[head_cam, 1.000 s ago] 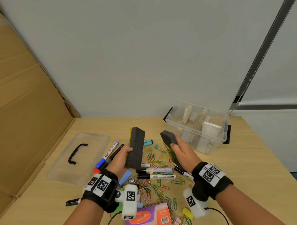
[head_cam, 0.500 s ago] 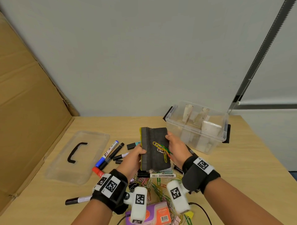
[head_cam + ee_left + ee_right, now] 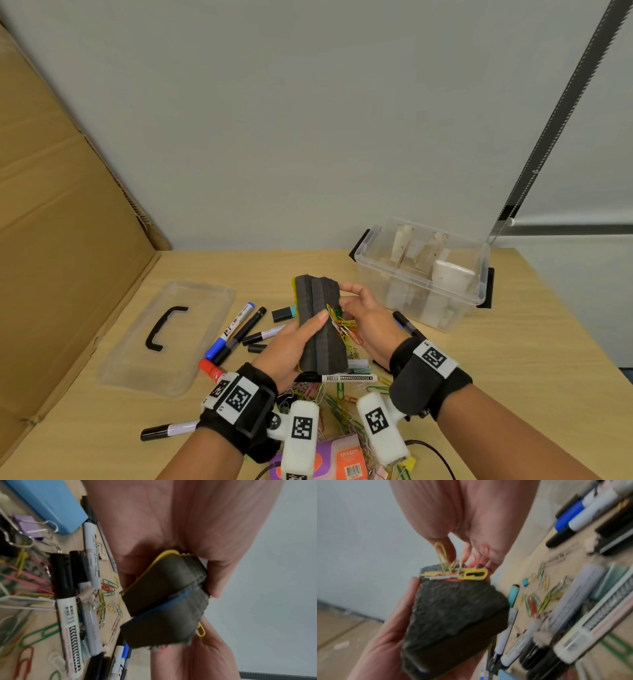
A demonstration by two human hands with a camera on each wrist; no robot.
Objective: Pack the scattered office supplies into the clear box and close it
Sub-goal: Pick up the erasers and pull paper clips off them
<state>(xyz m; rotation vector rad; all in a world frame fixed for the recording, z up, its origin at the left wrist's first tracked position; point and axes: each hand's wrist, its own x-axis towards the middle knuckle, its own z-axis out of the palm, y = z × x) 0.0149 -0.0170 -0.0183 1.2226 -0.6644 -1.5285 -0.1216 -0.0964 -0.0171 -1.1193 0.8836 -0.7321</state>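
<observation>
Bottom centre, loose paper clips [image 3: 337, 404] and markers [image 3: 236, 329] litter the table [image 3: 513, 370]. Above them my left hand [image 3: 291, 346] clamps two dark erasers [image 3: 320, 329] side by side, thumb across the felt, probably to pack them as one. My right hand [image 3: 366, 322] pinches a clump of coloured clips [image 3: 342, 325] stuck to the felt (magnetic backing, I'd guess). Centre left lies the lid [image 3: 164, 339]; right of centre, farther back, the clear box [image 3: 423, 274] stands open, already part filled.
</observation>
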